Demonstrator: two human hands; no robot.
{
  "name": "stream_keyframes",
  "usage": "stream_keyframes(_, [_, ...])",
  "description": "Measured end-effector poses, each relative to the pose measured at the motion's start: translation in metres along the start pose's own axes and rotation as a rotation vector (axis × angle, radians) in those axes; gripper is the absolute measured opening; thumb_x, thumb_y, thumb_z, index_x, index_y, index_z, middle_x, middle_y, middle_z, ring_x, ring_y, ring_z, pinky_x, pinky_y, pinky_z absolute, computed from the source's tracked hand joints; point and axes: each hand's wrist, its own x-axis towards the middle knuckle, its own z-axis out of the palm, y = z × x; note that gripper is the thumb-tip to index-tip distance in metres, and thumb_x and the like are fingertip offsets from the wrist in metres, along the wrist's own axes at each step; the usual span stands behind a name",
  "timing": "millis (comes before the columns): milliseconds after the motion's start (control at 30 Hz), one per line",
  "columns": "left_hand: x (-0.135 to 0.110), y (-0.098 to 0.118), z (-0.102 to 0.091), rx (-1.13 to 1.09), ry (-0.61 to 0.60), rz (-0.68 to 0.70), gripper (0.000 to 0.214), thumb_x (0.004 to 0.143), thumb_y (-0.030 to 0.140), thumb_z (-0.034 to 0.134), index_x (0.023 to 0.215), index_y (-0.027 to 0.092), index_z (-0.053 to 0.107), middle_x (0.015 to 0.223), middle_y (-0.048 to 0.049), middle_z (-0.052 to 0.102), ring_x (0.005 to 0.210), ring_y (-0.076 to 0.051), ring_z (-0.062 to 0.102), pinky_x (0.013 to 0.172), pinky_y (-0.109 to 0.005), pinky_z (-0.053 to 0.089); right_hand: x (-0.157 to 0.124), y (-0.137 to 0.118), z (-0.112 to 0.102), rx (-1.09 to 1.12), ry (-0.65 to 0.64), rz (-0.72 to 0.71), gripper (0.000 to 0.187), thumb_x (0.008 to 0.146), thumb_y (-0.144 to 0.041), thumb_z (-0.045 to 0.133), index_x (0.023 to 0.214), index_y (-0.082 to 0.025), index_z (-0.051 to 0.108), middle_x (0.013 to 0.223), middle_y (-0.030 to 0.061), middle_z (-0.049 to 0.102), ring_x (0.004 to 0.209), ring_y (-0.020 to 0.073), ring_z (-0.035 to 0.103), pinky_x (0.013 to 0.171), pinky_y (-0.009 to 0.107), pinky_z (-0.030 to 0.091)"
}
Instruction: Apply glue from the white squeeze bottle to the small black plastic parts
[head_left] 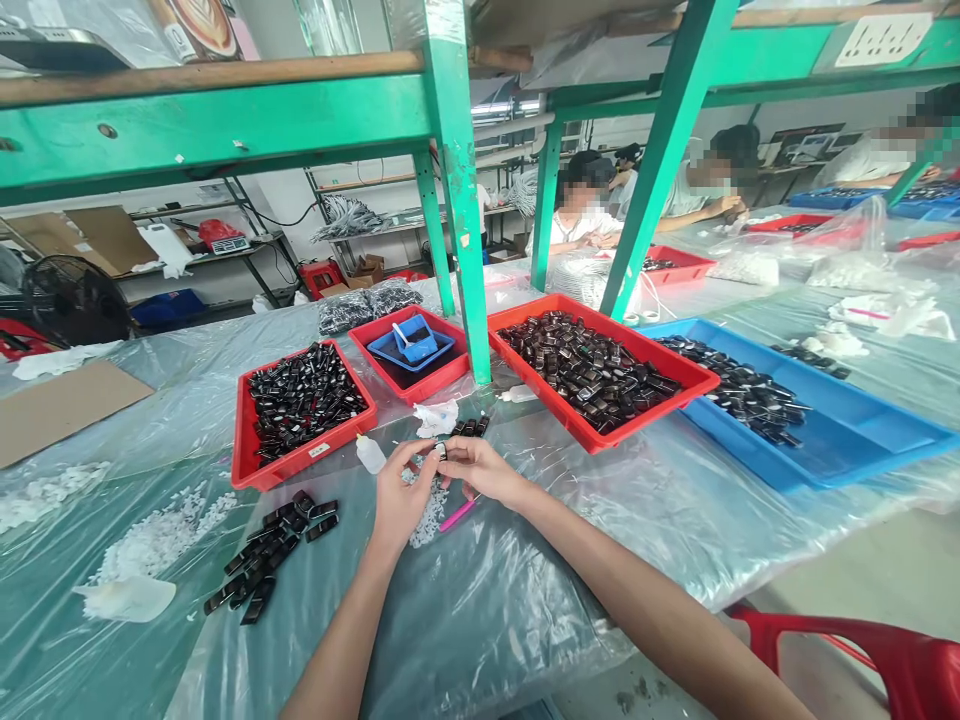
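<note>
Both hands meet over the table, pinching a small black plastic part [440, 452] with a pale face between their fingertips. My left hand [405, 490] is closed on its left side, and my right hand [480, 468] on its right. A pink pen-like tool [457, 515] sits just below my right hand; I cannot tell whether its fingers touch it. Small white pieces [427, 520] are scattered beneath the hands. Several black parts [471, 427] lie just beyond them. Left of the hands is a small white bottle [370, 454], and a loose pile of black parts [274, 550] lies nearer me.
Red trays [300, 455] [592, 435] and a blue tray [847, 440] hold many black parts. Another red tray [411, 390] contains small blue trays [414, 340]. A green post [461, 220] rises mid-table. White pieces [157, 535] lie left; co-workers [577, 210] sit opposite.
</note>
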Motion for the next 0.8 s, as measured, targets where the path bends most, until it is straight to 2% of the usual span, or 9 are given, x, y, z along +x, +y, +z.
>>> stream_keyframes(133, [-0.001,-0.002,-0.001,0.062,0.036,0.018,0.022,0.087,0.038,0.066,0.099,0.021,0.075,0.102,-0.0085,0.073,0.094,-0.022,0.065,0.077,-0.031,0.047,-0.001,-0.007,-0.005,0.19,0.009,0.062,0.031,0.07,-0.03,0.073,0.097,-0.018,0.065,0.086,0.0041,0.067,0.072,0.0168,0.066,0.043,0.018,0.039])
stream_keyframes(267, [-0.001,-0.006,-0.001,0.132,0.039,0.04,0.024,0.091,0.038,0.061,0.098,0.02,0.073,0.1,-0.0077,0.073,0.093,-0.021,0.064,0.078,-0.031,0.047,-0.002,-0.008,-0.01,0.414,0.063,0.136,0.036,0.064,-0.015,0.064,0.099,-0.018,0.062,0.082,0.0013,0.065,0.066,0.0143,0.063,0.045,0.02,0.036])
stream_keyframes(467, [-0.003,-0.007,0.001,0.177,0.016,0.074,0.023,0.092,0.038,0.059,0.097,0.02,0.072,0.097,-0.0065,0.072,0.09,-0.019,0.063,0.076,-0.03,0.047,0.002,-0.011,-0.015,0.631,0.127,0.27,0.021,0.072,-0.028,0.057,0.09,-0.017,0.057,0.069,-0.0021,0.053,0.055,0.0108,0.05,0.044,0.021,0.025])
stream_keyframes(533, [-0.004,-0.005,0.001,0.181,0.016,0.071,0.024,0.093,0.038,0.058,0.096,0.02,0.072,0.097,-0.0063,0.072,0.09,-0.019,0.062,0.076,-0.03,0.047,0.004,-0.011,-0.017,0.616,0.179,0.272,0.016,0.071,-0.028,0.054,0.084,-0.018,0.052,0.062,-0.0048,0.042,0.049,0.0093,0.039,0.043,0.021,0.019])
stream_keyframes(633, [-0.004,-0.004,0.001,0.187,0.027,0.059,0.024,0.093,0.039,0.058,0.095,0.02,0.072,0.097,-0.0063,0.071,0.09,-0.019,0.063,0.077,-0.03,0.047,0.006,-0.01,-0.022,0.472,0.233,0.222,0.013,0.068,-0.027,0.048,0.079,-0.021,0.044,0.057,-0.0079,0.027,0.046,0.0097,0.023,0.042,0.022,0.014])
stream_keyframes(800, [-0.003,-0.006,0.0,0.193,0.033,0.048,0.025,0.093,0.04,0.058,0.095,0.02,0.072,0.098,-0.0065,0.072,0.091,-0.02,0.063,0.078,-0.031,0.047,0.008,-0.013,-0.034,0.253,0.325,0.156,0.007,0.071,-0.026,0.043,0.078,-0.023,0.041,0.057,-0.0088,0.02,0.047,0.011,0.015,0.043,0.023,0.014])
